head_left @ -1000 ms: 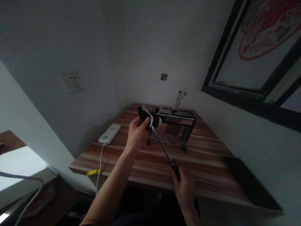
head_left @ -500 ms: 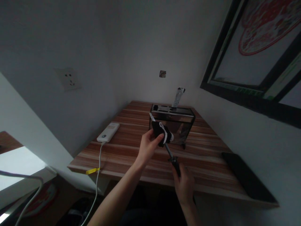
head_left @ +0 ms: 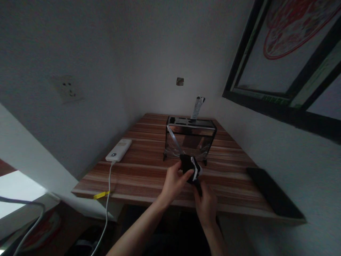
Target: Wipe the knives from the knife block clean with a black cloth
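My left hand (head_left: 176,181) is closed, pinching a folded black cloth (head_left: 188,166) with a white edge around a sharpening steel. The thin silver rod of the steel (head_left: 174,138) sticks out past the cloth, pointing up and left in front of the knife block. My right hand (head_left: 206,204) grips the black handle (head_left: 198,186), close below the cloth. Behind the rod stands the knife block (head_left: 191,125), with a slotted metal top, dark frame and see-through front. A flat, silvery upright piece (head_left: 197,107) rises from one slot.
The wood-grain table (head_left: 141,170) fits between walls. A white power bank (head_left: 119,150) with a white cable (head_left: 108,193) lies on the left, near a yellow tag (head_left: 101,195). A flat black object (head_left: 275,192) lies along the right edge. A framed picture (head_left: 298,53) hangs right.
My left hand and the cloth have slid down the rod towards the handle, baring more of its far part. My right hand still holds the handle. The view has shifted slightly.
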### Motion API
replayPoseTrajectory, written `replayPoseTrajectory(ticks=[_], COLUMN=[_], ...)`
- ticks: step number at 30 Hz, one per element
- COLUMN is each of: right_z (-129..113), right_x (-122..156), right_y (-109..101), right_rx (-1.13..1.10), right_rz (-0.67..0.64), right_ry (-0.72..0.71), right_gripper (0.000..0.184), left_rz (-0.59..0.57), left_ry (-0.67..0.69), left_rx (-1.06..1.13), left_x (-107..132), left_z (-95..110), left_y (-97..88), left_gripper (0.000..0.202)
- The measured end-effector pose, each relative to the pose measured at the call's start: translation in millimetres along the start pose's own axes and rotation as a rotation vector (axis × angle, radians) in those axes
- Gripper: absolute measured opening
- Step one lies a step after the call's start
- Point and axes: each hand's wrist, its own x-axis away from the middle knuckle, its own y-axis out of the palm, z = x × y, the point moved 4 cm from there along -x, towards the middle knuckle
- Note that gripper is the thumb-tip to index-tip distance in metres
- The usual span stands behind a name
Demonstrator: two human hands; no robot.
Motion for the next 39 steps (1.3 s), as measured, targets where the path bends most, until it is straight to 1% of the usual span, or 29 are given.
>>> replayPoseTrajectory(ticks=[3,11,15,22,25,30,36,39], right_z=[0.9,-3.5,-4.5,-6.5,-8.8,-11.3,-11.0,-12.2], right_x=[0.7,-0.8,-0.8,-2.5,-4.1,-5.4,-4.2,-4.7], right_y=[0.8,-1.8,-2.8,-4.6,-5.4,-4.3,-2.7,-3.4], right_rx=[-0.011,0.004,0.003,0.013,0.0,-0.024,-0.04,-0.046], right_rz=[-0.002,0.007,0.013,0.026,0.017,-0.001,-0.007,-0.007], right_ry=[-0.01,-0.027,-0.043,-0.054,-0.057,-0.052,-0.064,-0.072], right_gripper=[0.037,0.036,0.034,0.039,0.04,0.038,0.037,0.036], left_rz=[-0.022,-0.011,0.02,0.06,0.081,0.065,0.123,0.153], left_ry=[-0.003,-0.029,-0.011,-0.029,-0.036,-0.026,-0.029,-0.053], left_rx=[-0.019,0.002,0.046,0.102,0.11,0.16,0.145,0.194], left_x=[5.1,5.8,7.6,8.7,5.7,-2.0,-9.9,-15.1], left_z=[-3.4,-5.8,-3.8,-5.0,-6.4,-6.6,-2.2,0.8], left_y=[3.0,1.4,2.0,1.4,-2.1,-9.2,-22.5,-31.0], left_gripper=[0.025,0.027,0.03,0.027,0.025,0.03,0.025,0.026])
